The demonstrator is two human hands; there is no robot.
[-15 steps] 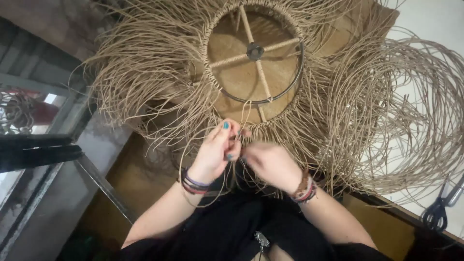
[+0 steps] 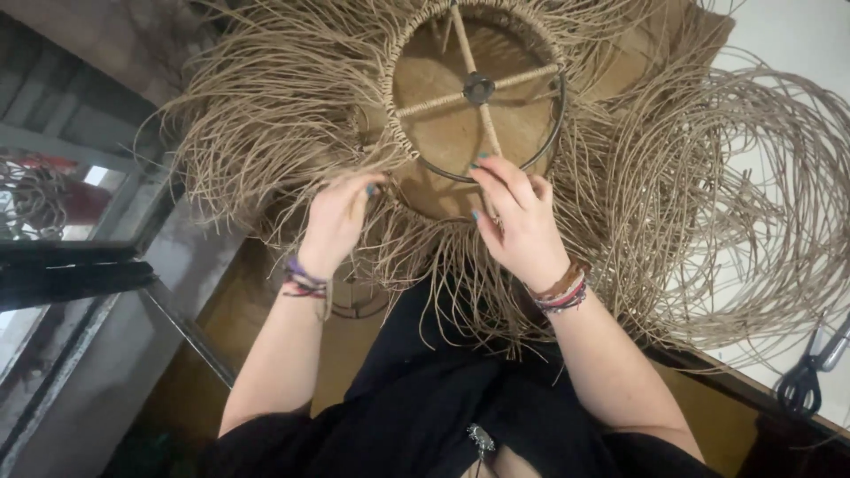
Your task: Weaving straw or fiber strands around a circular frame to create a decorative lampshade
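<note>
A round metal ring frame (image 2: 556,124) with wrapped spokes and a dark hub (image 2: 478,88) lies in front of me, with long tan fibre strands (image 2: 266,115) hanging off its woven rim. My left hand (image 2: 336,217) pinches strands at the frame's lower left edge. My right hand (image 2: 518,217) rests its fingers on the bare lower part of the ring, fingertips touching the metal and the strands below it. Both wrists wear several bracelets.
A loose coil of tan fibre (image 2: 753,195) lies on the white surface at right. Black scissors (image 2: 810,376) sit at the lower right edge. A glass-and-metal table edge (image 2: 80,265) is at left. My black clothing (image 2: 425,398) fills the bottom.
Both hands have risen from the strands below the frame to the ring's lower edge and moved apart. The view has moved closer to the frame.
</note>
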